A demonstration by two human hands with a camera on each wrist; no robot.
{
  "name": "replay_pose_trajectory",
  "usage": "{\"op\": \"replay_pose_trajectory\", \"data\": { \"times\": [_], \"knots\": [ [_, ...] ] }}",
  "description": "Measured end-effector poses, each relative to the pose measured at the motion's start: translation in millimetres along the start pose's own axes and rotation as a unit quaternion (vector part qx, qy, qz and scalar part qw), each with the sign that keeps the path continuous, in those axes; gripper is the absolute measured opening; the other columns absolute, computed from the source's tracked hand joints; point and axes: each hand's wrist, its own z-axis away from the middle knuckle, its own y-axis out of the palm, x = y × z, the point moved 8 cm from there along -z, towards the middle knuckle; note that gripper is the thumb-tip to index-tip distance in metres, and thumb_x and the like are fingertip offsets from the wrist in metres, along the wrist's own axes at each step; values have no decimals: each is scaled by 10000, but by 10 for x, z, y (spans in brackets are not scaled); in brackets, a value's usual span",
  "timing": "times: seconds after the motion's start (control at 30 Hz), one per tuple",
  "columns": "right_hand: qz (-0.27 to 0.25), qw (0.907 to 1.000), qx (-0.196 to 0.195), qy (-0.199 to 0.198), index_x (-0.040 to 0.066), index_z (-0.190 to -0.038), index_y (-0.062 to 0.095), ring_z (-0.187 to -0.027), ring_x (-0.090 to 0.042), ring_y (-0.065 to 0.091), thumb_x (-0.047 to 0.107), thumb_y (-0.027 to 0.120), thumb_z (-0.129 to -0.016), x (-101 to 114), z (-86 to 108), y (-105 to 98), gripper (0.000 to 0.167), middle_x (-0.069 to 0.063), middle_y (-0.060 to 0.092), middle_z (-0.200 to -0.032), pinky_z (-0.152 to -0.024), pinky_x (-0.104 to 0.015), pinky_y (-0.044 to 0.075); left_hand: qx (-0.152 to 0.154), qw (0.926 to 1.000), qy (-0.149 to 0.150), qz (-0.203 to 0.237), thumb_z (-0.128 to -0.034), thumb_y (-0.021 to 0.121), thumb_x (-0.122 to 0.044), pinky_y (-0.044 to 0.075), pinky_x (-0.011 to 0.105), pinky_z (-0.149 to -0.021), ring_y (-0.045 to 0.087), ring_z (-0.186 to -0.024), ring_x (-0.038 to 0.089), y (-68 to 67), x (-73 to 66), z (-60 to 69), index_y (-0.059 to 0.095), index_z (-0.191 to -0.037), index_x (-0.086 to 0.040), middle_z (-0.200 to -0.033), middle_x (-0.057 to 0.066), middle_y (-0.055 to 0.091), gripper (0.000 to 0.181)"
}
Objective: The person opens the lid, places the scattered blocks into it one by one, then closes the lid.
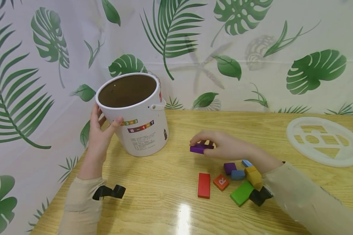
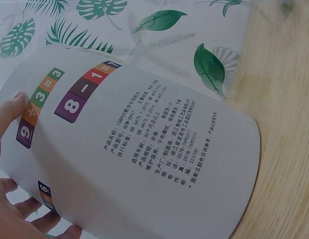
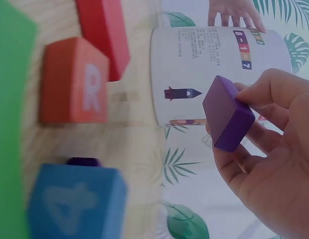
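Observation:
My left hand (image 1: pixel 101 137) grips the near left side of a white bucket (image 1: pixel 141 130), thumb on its front just below the rim; the bucket stands on the table, its dark inside visible. In the left wrist view, the fingers of the left hand (image 2: pixel 17 199) curl against the bucket's printed wall (image 2: pixel 144 164). To the right of the bucket, my right hand (image 1: pixel 223 145) pinches a purple block (image 1: pixel 200 148) above the table. The right wrist view shows that purple block (image 3: pixel 227 114) between the thumb and fingers of the right hand (image 3: pixel 274 134).
Near the right forearm lie a red block (image 1: pixel 204 185), an orange block with an R (image 1: pixel 221 182), a green block (image 1: pixel 242 193), a yellow block (image 1: pixel 254 177), blue blocks (image 1: pixel 238 175) and another purple one (image 1: pixel 229 168). A white round lid with cut-out shapes (image 1: pixel 295 130) lies at the right.

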Motion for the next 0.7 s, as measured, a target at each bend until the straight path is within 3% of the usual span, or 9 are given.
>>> {"op": "replay_pose_trajectory", "data": {
  "times": [0.4,0.7],
  "knots": [
    [-171,9996,-157,-151,96,-1185,618,-955,-194,564,-28,560,-870,204,-181,-231,344,-36,596,-1206,-802,-371,498,-1,9999,107,63,-865,703,-339,249,561,-1081,200,-1394,255,-4,-4,10,131,-1511,-396,-1549,-58,165,864],
    [108,9958,-632,-652,102,-1145,651,-881,-178,540,-42,584,-849,453,-346,-431,336,-29,615,-1188,-723,-351,490,20,9997,181,138,-866,705,-323,257,557,-1079,205,-1391,259,0,-7,-3,131,-1515,-382,-1547,-43,169,868]
  ]
}}
